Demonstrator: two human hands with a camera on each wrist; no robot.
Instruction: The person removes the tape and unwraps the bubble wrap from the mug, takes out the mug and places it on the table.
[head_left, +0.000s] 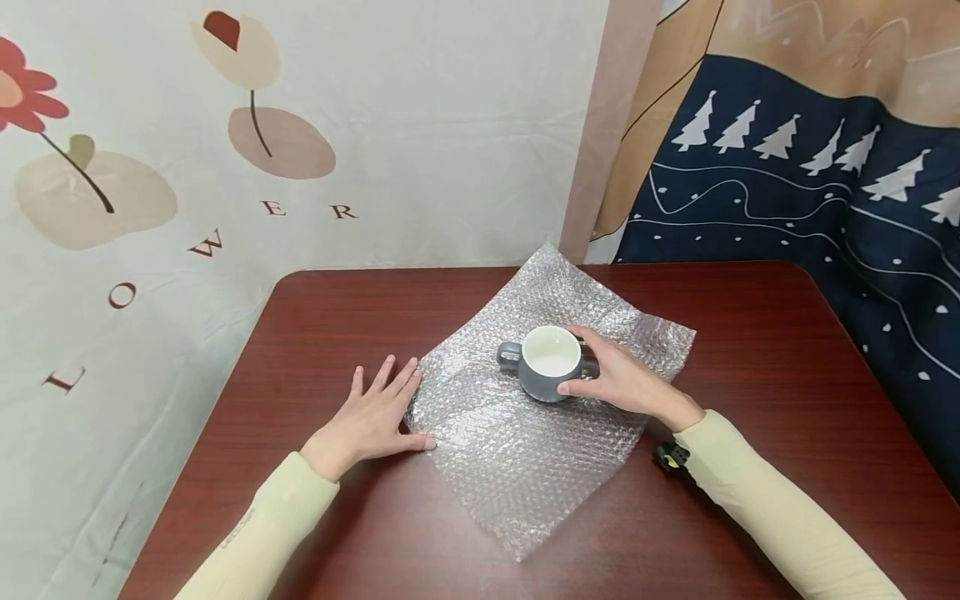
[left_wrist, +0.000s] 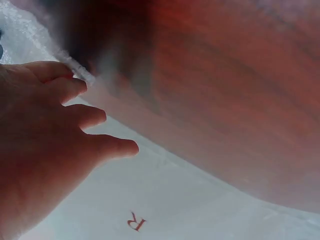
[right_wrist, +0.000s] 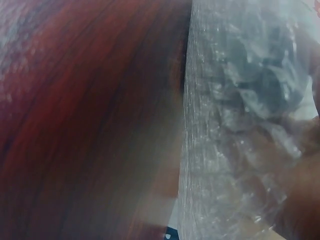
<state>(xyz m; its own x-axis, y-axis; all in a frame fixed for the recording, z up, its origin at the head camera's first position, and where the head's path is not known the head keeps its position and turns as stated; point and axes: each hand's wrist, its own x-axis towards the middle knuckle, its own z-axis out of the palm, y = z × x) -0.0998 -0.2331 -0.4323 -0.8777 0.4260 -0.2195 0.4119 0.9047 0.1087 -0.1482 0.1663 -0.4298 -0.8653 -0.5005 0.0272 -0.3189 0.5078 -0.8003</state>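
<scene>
A grey mug with a white inside and a handle on each side stands upright on a sheet of bubble wrap. My right hand grips the mug from its right side, thumb at the front and fingers behind. At the sheet's left corner my left hand lies with its fingers spread, the fingertips and thumb at the edge. The left wrist view shows the spread fingers of the left hand near the wrap's edge. In the right wrist view, bubble wrap covers much of the mug and hand.
The sheet lies diagonally on a dark red wooden table, its far corner reaching the back edge. Behind stands a pale cloth with flower prints and letters. A navy cloth with white trees hangs at the right.
</scene>
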